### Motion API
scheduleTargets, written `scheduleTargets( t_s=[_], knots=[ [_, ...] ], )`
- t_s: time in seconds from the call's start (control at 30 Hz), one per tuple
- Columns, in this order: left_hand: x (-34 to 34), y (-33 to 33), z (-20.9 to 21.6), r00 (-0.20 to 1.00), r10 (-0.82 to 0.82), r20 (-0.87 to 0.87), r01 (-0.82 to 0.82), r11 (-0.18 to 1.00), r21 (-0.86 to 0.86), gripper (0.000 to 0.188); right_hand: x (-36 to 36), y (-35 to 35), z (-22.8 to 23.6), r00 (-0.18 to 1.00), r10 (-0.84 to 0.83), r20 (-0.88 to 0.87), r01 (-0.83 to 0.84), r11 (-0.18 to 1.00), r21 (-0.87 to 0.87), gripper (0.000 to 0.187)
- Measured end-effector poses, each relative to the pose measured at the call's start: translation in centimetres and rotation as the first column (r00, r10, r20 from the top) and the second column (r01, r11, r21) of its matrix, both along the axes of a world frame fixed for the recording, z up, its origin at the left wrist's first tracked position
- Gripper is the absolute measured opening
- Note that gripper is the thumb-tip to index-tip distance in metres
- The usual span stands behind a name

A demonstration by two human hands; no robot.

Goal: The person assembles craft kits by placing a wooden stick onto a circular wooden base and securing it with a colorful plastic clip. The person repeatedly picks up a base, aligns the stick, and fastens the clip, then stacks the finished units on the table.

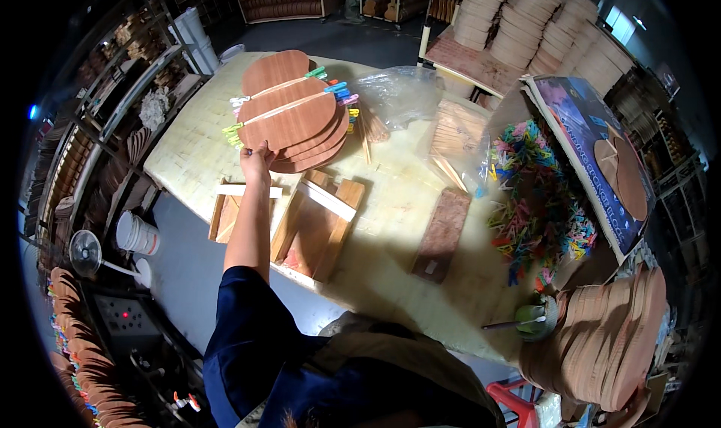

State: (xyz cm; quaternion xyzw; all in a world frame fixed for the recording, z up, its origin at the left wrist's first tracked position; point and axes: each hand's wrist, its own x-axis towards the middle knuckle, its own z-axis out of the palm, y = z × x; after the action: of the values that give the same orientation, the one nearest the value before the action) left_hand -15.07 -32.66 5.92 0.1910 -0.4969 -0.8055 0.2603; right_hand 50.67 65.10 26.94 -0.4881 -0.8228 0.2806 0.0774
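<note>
A stack of thin brown guitar-shaped wooden plates (300, 131) lies at the far left of the table. Pale wooden strips (289, 109) run across the upper plates, and coloured clothespins (338, 90) clip their ends at the edges. My left hand (257, 161) reaches out to the stack's near edge, its fingers closed on the rim of the top plate; the fingertips are partly hidden. Just nearer than the stack stand wooden jigs (314, 221) with white bars across them, beside my left forearm. My right hand is out of sight.
Loose clothespins (526, 188) fill an open carton (593, 158) at the right. Wood strips (458, 131) lie in plastic, near a brown block (441, 236). At the near right are a green pot with a brush (535, 319) and stacked plates (601, 338). A fan (86, 253) stands left.
</note>
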Motion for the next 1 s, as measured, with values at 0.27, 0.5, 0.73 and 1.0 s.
scheduleTargets(
  t_s=[0.27, 0.5, 0.73, 1.0],
  knots=[
    [-1.4, 0.8, 0.8, 0.997, 0.033, -0.071, -0.038, 0.997, -0.067, 0.021, 1.8, 1.4, 1.0, 0.999, 0.035, -0.022, -0.035, 0.999, 0.025, 0.057],
    [0.2, 0.8, -0.5, 0.997, 0.082, -0.013, -0.083, 0.992, -0.097, 0.03, 3.4, 3.9, 0.0, 0.974, 0.12, -0.194, -0.125, 0.992, -0.014, 0.058],
    [3.6, 4.6, -0.9, 0.831, 0.544, -0.118, -0.437, 0.508, -0.742, 0.058, 3.6, 4.4, -0.3, 0.94, 0.029, -0.339, -0.011, 0.998, 0.056, 0.054],
    [16.5, 29.8, 5.2, 0.709, -0.699, -0.096, 0.166, 0.298, -0.94, 0.05, -2.4, -7.1, 1.2, 0.857, -0.042, -0.513, -0.091, 0.969, -0.23, 0.054]
  ],
)
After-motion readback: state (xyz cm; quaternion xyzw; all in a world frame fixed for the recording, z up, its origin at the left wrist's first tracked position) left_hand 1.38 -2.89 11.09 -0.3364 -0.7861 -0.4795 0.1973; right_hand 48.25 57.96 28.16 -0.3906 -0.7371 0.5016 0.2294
